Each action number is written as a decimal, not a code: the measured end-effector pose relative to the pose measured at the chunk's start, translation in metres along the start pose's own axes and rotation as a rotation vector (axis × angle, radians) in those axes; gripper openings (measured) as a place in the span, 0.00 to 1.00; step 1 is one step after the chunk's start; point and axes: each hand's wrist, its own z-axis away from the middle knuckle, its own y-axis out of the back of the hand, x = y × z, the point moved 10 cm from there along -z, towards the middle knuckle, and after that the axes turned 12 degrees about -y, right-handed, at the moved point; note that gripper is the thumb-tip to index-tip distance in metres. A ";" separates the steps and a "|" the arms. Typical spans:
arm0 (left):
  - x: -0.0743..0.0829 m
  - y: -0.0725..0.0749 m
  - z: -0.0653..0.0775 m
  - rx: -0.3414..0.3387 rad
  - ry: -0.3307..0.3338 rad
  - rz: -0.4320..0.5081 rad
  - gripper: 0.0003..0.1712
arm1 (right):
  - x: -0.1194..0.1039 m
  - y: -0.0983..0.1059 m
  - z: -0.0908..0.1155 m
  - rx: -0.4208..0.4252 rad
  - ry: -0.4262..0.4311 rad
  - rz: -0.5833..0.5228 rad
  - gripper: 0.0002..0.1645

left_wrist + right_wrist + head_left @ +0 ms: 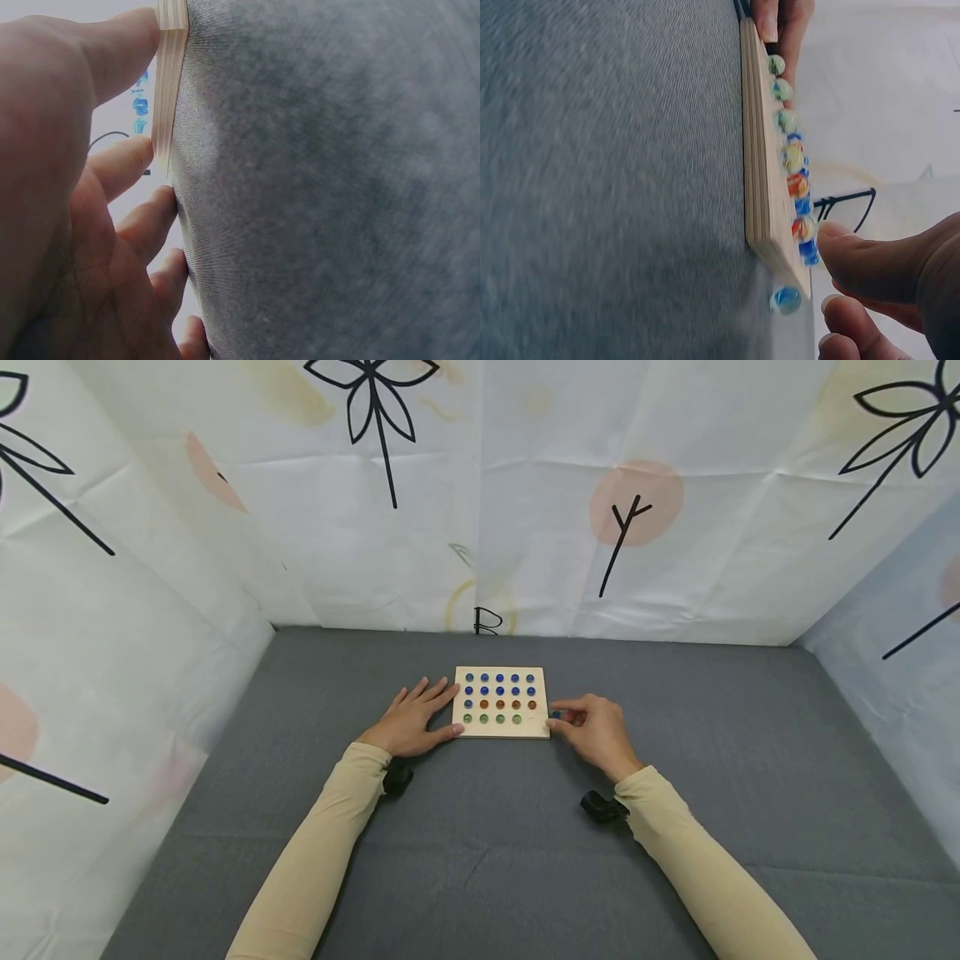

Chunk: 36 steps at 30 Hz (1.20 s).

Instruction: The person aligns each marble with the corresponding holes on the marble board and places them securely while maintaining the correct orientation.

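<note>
A light wooden board (499, 728) lies flat on the grey cloth, with rows of glass marbles (499, 691) in its hollows: blue, orange-red and greenish. The hollow at its near right corner holds no marble. My left hand (408, 722) rests at the board's left side, fingers spread, thumb and index fingertip at its edge. Just off the right edge lies a loose blue marble (786, 300). Over that marble is my right hand (596, 731), thumb and fingers parted; in the right wrist view a gap shows between the fingertips and the marble.
Grey cloth (480, 860) covers the table. White patterned fabric (540, 552) hangs behind it and along both sides. Dark wrist cameras (603, 807) sit under both forearms, close above the cloth.
</note>
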 end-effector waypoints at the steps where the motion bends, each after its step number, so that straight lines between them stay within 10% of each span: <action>1: 0.000 0.000 0.000 0.000 0.000 0.000 0.45 | 0.002 0.001 -0.001 0.000 -0.002 0.001 0.16; 36: 0.003 0.003 0.001 0.019 -0.021 0.000 0.45 | 0.032 -0.007 -0.014 -0.069 -0.119 0.076 0.18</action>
